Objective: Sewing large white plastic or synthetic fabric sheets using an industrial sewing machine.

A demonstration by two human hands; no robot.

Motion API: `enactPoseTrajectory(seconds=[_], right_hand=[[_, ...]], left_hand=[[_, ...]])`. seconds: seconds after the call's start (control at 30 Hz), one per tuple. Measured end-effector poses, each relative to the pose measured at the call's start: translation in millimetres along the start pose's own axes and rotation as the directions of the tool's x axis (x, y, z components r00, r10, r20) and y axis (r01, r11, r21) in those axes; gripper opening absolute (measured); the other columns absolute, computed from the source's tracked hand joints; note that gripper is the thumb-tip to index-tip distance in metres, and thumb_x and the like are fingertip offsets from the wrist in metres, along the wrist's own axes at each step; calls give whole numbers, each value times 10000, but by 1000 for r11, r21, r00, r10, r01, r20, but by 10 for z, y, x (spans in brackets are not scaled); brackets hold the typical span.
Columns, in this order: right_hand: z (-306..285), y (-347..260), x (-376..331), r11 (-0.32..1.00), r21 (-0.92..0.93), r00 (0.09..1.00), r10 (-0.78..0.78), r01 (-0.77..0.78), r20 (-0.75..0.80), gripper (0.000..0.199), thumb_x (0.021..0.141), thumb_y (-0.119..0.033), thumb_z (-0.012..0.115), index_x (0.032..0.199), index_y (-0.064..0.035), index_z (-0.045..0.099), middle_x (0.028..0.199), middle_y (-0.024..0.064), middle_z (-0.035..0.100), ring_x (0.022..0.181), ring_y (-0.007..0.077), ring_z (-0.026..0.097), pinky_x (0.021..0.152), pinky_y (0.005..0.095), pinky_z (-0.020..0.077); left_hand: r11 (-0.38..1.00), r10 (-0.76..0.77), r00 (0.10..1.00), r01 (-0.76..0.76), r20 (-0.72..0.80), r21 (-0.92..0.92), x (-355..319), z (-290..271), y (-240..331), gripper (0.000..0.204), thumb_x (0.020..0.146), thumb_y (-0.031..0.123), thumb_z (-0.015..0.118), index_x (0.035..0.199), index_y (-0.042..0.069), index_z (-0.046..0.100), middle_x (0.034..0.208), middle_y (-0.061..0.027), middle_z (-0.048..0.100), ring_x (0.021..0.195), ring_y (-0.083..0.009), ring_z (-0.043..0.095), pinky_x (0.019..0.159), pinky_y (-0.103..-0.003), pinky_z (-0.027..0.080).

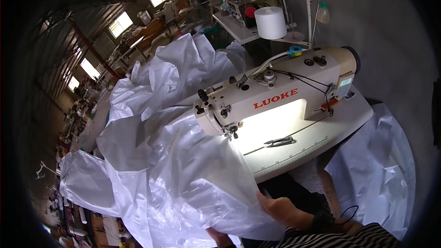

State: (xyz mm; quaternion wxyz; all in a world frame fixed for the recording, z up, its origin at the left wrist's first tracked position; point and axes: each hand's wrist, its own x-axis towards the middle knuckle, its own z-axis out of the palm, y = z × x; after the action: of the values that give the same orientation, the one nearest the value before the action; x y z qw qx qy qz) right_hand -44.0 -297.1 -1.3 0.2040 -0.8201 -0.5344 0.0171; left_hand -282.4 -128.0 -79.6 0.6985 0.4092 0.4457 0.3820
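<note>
At the left, a great heap of thin white plastic sheeting (174, 165) spilled off the table edge and down toward the floor, glossy, half see-through and crumpled into soft folds, with a duller woven-looking white layer (119, 142) showing beneath it; more of the same white material (188, 59) was piled behind the machine. By the look of it the sewing had barely begun or stood paused: the bulk of the sheet lay to the left of the needle (234, 133), and no finished seam could be made out. Low in the picture the left hand (219, 238) showed only as a few fingers under the sheet's lower edge, so whether it gripped could not be told. Just beside it, the right hand (282, 211) lay on the near corner of the plastic, fingers closed on its edge, pinching the film. Further right stood the cream industrial sewing machine (275, 92), hard and smooth, its lamp lighting the pale table top (321, 133), where a small pair of dark metal thread snips (280, 141) lay. Above it stood a white thread cone (270, 22), and at far right more white sheet (381, 174) hung off the table
</note>
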Motion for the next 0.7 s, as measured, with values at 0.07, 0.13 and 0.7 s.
enactPoseTrajectory(seconds=[0.07, 0.13, 0.7], right_hand=[[54, -99, 124, 999, 43, 994, 20, -25, 109, 598, 877, -130, 598, 1437, 43, 481, 546, -7, 594, 433, 132, 600, 378, 295, 463], [104, -141, 324, 1000, -10, 998, 8, -8, 63, 602, 873, -117, 590, 1436, 61, 474, 551, -6, 599, 437, 140, 604, 380, 295, 464], [44, 313, 1501, 949, 269, 983, 181, -166, -33, 500, 960, -158, 582, 1396, 62, 479, 710, 154, 684, 577, 347, 662, 553, 424, 538]], left_hand=[[971, 238, 955, -230, -178, 67, 130, -89, 292, 502, 1008, 384, 610, 1184, -84, 569, 1087, -201, 650, 927, -252, 658, 869, -383, 559], [889, 457, 828, -411, -324, 202, 245, -242, 578, 506, 1006, 381, 612, 1198, -84, 559, 1101, -204, 644, 931, -253, 653, 873, -384, 556], [967, 191, 980, -178, -60, 182, 671, -257, 999, 684, 1027, 300, 575, 1558, 86, 200, 1477, -135, 467, 1234, -301, 559, 982, -502, 477]])
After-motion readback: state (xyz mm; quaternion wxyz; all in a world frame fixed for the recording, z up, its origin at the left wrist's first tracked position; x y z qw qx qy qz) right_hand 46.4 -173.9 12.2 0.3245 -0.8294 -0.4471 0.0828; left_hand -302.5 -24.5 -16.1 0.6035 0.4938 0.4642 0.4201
